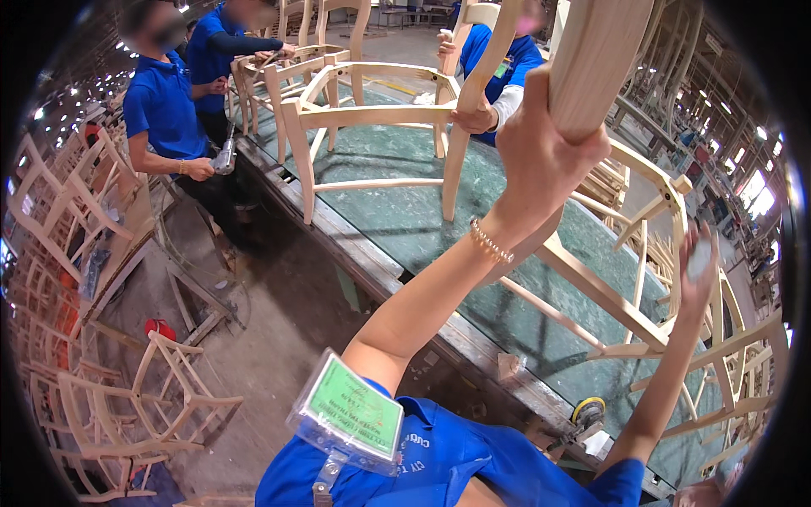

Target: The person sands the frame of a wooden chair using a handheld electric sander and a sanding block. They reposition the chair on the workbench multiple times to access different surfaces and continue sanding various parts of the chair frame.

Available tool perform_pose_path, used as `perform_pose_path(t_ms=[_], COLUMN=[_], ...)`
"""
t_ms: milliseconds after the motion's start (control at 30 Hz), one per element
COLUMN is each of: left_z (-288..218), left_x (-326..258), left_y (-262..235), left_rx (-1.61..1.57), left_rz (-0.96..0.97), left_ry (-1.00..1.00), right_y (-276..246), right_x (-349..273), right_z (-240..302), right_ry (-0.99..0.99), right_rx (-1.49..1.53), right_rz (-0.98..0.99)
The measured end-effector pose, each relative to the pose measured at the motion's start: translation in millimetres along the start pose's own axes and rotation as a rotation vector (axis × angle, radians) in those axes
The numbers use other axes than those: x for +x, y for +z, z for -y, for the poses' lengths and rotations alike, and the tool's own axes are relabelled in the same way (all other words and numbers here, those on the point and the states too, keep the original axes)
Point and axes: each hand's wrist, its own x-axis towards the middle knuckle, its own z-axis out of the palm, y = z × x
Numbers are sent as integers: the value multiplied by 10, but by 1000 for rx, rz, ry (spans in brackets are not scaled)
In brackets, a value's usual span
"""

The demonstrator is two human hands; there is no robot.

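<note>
Chair frame (625, 279) lies tipped on the green tabletop (397, 211); left hand (541, 148) has its fingers wrapped round one raised leg (596, 59), right hand (697, 270) pinches a small pale pad against a rail. Sander (587, 411) sits near the edge, another frame (363, 118) and coworkers crowd the far end.

The chair frame (629, 279) is bare, pale, smooth unvarnished wood — the table (405, 211) a matt, mottled green surface.
</note>
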Motion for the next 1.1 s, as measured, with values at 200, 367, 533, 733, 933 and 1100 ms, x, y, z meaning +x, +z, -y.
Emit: perform_pose_path(t_ms=[200, 367, 533, 733, 933, 1100], left_z=[-358, -544, -957, -950, -836, -345], left_x=[-285, -573, -865, -1173, -759, -732], left_y=[-219, -448, -791, -1076, -706, -638], left_rx=[-165, -358, -162, 116, -208, 129], left_rz=[11, 2, -31, -72, 107, 373], left_ry=[-146, -199, -208, -116, -107, -98], right_y=[16, 136, 680, 1215, 1966, 3078], right_x=[1657, 1873, 1573, 1106, 688, -592], right_z=[-663, -1348, -1438, -1275, -1079, -661], right_ry=[103, 236, -41, -333, -465, -515], right_rx=[428, 603, 697, 250, 76, -45], right_rz=[-357, -404, -521, -773, -131, 703])
